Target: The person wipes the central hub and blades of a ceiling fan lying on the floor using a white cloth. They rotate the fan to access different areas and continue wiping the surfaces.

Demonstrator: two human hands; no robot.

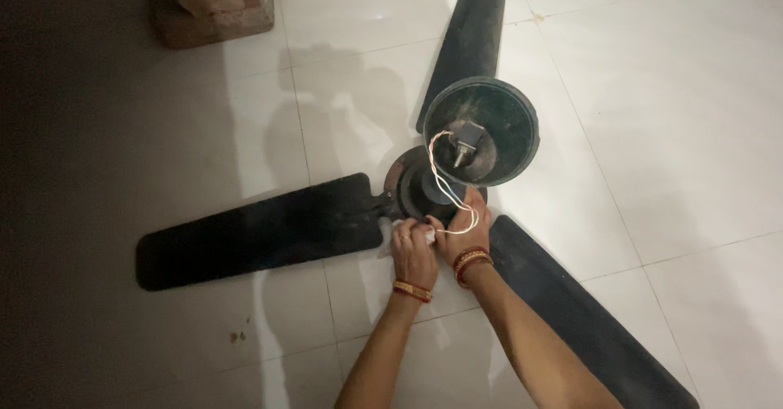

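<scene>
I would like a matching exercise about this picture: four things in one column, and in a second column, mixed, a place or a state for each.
Things:
1. white cloth
2. brick
3. canopy cup
4. left fan blade

Places or states:
A. at the top left, on the floor
B. lying flat on the tiles, pointing left
C. under the left hand, by the motor hub
D. open side up, wires coming out of it

Pairs: 1-C, 2-A, 3-D, 4-B

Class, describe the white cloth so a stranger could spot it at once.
Find the dark three-bladed ceiling fan lying on the pale tiled floor. At its hub, both hands meet; the cloth is the small white wad under the left hand, the only white thing against the black blades.
</scene>
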